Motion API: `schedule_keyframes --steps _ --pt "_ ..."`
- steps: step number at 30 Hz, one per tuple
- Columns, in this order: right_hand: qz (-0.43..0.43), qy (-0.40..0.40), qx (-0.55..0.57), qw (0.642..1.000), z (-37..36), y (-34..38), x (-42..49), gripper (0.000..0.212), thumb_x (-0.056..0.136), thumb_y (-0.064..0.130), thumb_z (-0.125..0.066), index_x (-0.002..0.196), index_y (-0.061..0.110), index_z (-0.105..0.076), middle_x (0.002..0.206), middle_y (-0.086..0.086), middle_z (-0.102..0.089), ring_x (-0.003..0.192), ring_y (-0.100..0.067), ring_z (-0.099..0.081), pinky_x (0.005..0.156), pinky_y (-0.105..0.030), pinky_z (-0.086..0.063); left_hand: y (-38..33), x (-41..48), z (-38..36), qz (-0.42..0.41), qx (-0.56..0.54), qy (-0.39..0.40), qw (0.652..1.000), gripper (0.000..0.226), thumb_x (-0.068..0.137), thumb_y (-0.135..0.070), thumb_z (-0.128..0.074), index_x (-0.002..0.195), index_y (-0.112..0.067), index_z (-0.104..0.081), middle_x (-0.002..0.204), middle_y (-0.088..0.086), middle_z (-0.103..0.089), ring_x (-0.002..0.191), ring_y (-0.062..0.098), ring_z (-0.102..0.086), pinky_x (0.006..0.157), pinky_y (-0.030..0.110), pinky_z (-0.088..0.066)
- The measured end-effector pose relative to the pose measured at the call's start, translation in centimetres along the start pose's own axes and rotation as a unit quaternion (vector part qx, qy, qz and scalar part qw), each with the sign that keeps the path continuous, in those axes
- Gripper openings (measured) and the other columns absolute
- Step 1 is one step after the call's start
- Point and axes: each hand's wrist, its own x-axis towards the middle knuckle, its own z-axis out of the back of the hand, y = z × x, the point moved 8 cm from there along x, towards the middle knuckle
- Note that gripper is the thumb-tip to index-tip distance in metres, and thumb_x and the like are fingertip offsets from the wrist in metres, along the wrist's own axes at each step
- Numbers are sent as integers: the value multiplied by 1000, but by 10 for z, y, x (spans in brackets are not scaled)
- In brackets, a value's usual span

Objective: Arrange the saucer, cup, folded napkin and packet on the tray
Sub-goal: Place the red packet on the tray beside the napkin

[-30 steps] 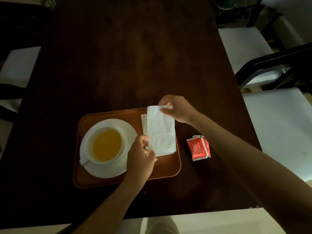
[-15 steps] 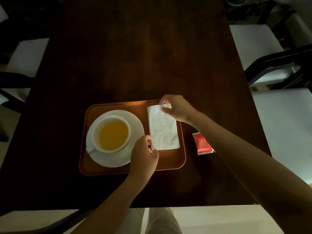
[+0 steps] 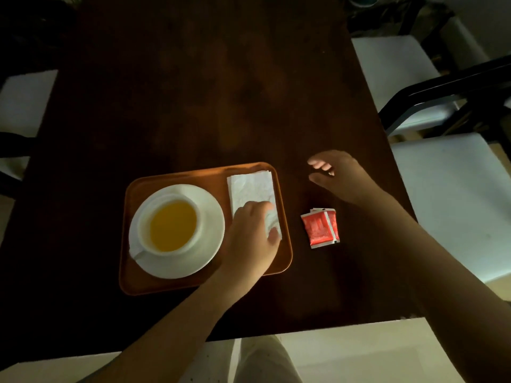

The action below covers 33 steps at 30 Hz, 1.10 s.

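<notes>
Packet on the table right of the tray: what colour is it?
Red with white edges; the packet shows clearly in the head view.

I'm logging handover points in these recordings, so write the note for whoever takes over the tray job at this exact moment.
Left hand: resting on the near end of the folded white paper napkin, fingers pressing it flat on the tray.
Right hand: open and empty, hovering above the dark wooden table beyond the packet.
Done: white round saucer sits on the left of the orange rectangular tray, with the white cup of yellow liquid on it; the napkin lies along the tray's right side.
Left: the red packet lies on the table right of the tray; it must go onto the tray.
</notes>
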Motion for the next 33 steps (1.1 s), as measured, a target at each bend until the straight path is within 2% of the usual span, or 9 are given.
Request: schedule_keyframes --steps 4,6,10,13,16,21,24,28,33 --pt "-68 80 -42 994 -15 -36 -51 53 78 31 -68 126 23 -47 128 -5 -49 120 -23 -37 94 -34 -33 -31 22 -48 -94 76 67 990 49 83 -26 -61 127 -16 -42 129 6 -53 122 22 -43 98 33 -38" --pt "-111 83 -56 989 -23 -45 -74 62 77 35 -69 131 21 -42 131 -6 -44 123 -24 -33 98 -38 -34 -39 28 -73 -128 128 110 977 57 82 -29 -63 130 -15 -37 132 7 -49 124 24 -39 102 37 -34" --pt "-180 -8 -59 982 -32 -43 -106 66 74 43 -68 129 16 -43 125 -10 -46 116 -28 -39 95 -43 -39 -45 43 -92 -169 165 144 961 66 77 -28 -69 132 -14 -35 133 10 -47 125 27 -37 102 40 -34" --pt "-206 -81 -64 973 -39 -32 -119 68 72 49 -65 126 14 -42 120 -12 -48 112 -29 -42 91 -42 -39 -50 54 -93 -203 158 170 951 61 76 -24 -70 129 -13 -42 127 10 -49 120 29 -39 96 41 -36" --pt "-230 -112 -81 963 -50 -23 -122 73 71 47 -68 127 12 -38 122 -12 -45 113 -29 -41 93 -40 -39 -54 59 -97 -223 156 218 937 52 75 -25 -70 121 -13 -49 122 9 -51 115 27 -42 93 40 -38" --pt "-280 -169 -50 944 -52 -23 -120 60 79 39 -63 124 8 -40 121 -16 -45 111 -32 -41 93 -42 -38 -56 68 -99 -198 126 266 935 44 78 -21 -69 117 -13 -52 119 11 -53 114 27 -43 94 40 -39" --pt "-285 -169 -30 943 -54 -27 -117 58 78 32 -64 124 7 -40 122 -16 -45 112 -33 -40 94 -42 -35 -54 73 -100 -160 99 287 939 36 84 -19 -61 118 -13 -51 116 12 -54 113 27 -45 91 37 -40" --pt "-251 -155 -5 955 -57 -30 -113 60 75 26 -66 126 10 -40 123 -15 -42 112 -31 -38 96 -41 -33 -50 76 -102 -119 84 327 934 35 86 -24 -59 117 -12 -52 117 12 -53 108 25 -48 86 35 -42" --pt "-188 -163 22 968 -51 -26 -117 55 77 29 -67 123 12 -44 118 -12 -44 108 -25 -38 91 -38 -36 -48 76 -98 -86 11 336 938 27 81 -17 -65 107 -11 -58 111 8 -61 92 15 -55 74 25 -43"
